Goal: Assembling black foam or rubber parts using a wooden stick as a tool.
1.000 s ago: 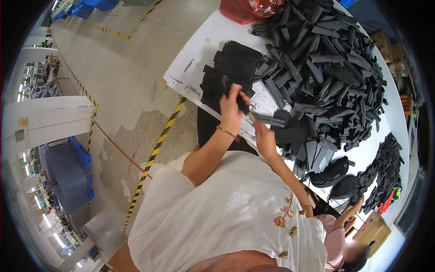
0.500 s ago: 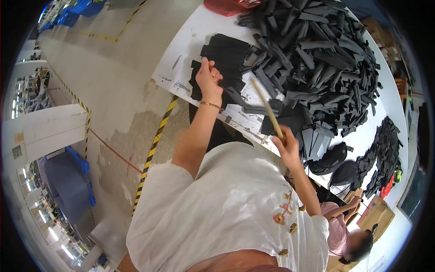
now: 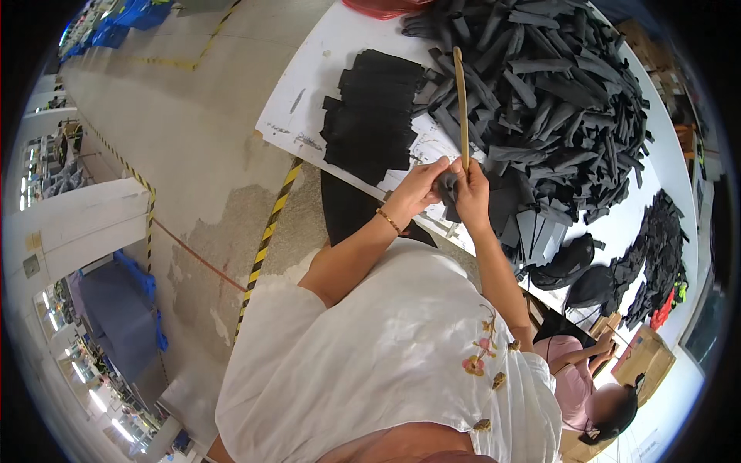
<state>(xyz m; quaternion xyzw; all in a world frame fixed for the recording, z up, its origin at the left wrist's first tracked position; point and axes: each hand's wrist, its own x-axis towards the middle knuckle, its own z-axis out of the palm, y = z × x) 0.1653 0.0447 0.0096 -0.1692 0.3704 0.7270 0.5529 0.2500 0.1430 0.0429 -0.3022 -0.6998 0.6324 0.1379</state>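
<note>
My left hand (image 3: 418, 187) is closed on a small dark grey fabric piece (image 3: 448, 185) near the table's front edge. Close beside it, my right hand (image 3: 473, 197) grips the lower end of a long, thin wooden stick (image 3: 463, 100), and its fingers also touch the fabric. The stick points away from me, its far end over the heap. Left of my hands lies a layered row of flattened black fabric pieces (image 3: 372, 116). Beyond and to the right rises a large heap of dark grey, rolled fabric pieces (image 3: 563, 100).
The white table (image 3: 309, 69) carries everything, with a red bag (image 3: 386, 6) at its far edge. Black moulded cups (image 3: 567, 262) and a dark pile (image 3: 652, 247) lie to the right. A co-worker in pink (image 3: 571, 378) sits at lower right. Striped tape (image 3: 266, 247) marks the floor.
My left hand has left the black row and come right to meet my right hand. The right hand has moved slightly away from me, and the stick has swung right. A fabric piece now shows between them.
</note>
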